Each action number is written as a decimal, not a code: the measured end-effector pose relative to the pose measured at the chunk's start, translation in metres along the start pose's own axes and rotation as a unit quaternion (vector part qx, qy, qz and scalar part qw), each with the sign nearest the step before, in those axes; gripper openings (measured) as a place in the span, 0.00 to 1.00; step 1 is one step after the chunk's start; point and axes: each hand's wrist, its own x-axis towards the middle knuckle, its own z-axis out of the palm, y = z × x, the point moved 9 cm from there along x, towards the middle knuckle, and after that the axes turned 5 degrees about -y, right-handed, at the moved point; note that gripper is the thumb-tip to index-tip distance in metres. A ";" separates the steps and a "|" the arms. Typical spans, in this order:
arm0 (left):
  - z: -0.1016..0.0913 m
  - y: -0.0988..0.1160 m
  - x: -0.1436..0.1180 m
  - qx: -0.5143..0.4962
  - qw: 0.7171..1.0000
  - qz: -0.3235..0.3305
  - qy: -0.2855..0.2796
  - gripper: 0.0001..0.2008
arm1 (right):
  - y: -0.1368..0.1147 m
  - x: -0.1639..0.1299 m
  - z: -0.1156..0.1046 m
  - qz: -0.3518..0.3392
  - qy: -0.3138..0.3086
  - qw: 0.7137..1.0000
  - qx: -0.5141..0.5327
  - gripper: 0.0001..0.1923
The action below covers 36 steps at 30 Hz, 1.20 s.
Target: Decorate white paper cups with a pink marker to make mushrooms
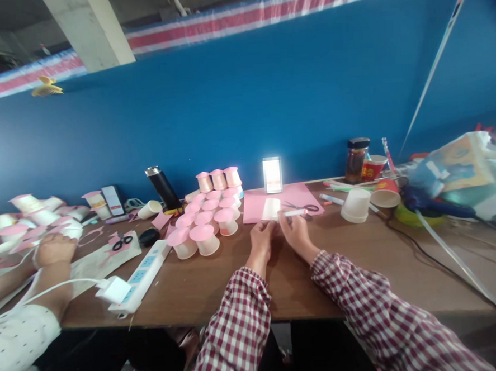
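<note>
My left hand point(261, 234) and my right hand point(293, 230) meet over the brown table point(220, 277), both pinching a small white paper piece point(271, 208) that lies on a pink paper sheet point(253, 206). My right hand also grips a white pen-like stick point(294, 212) pointing right. Black-handled scissors point(306, 207) rest on the pink sheet just beyond my right hand. Both my sleeves are red-and-white checked.
Several upturned paper cups with pink tops point(206, 221) stand left of my hands. A white power strip point(142, 273), a black flask point(163, 188), an upturned white cup point(355, 205), a jar point(356, 160), cables and bags point(461, 172) surround them. A co-worker's hand point(54, 250) works at the left.
</note>
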 end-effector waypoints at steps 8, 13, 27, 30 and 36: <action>-0.001 -0.001 0.001 0.002 1.000 -0.002 -0.004 0.10 | -0.001 0.000 -0.001 0.010 0.000 1.000 -0.002 0.13; 0.000 -0.001 0.001 0.003 1.000 0.001 -0.008 0.11 | 0.000 0.000 0.000 0.016 0.000 1.000 0.002 0.13; -0.002 -0.002 0.002 0.011 1.000 0.006 -0.003 0.10 | 0.002 0.000 -0.001 0.018 0.001 1.000 -0.001 0.14; -0.003 -0.002 0.003 0.011 1.000 0.005 -0.002 0.10 | 0.001 0.000 -0.001 0.018 0.002 1.000 -0.002 0.14; -0.002 -0.001 0.002 0.016 1.000 0.006 -0.003 0.11 | 0.001 0.000 -0.001 0.019 -0.001 1.000 -0.002 0.15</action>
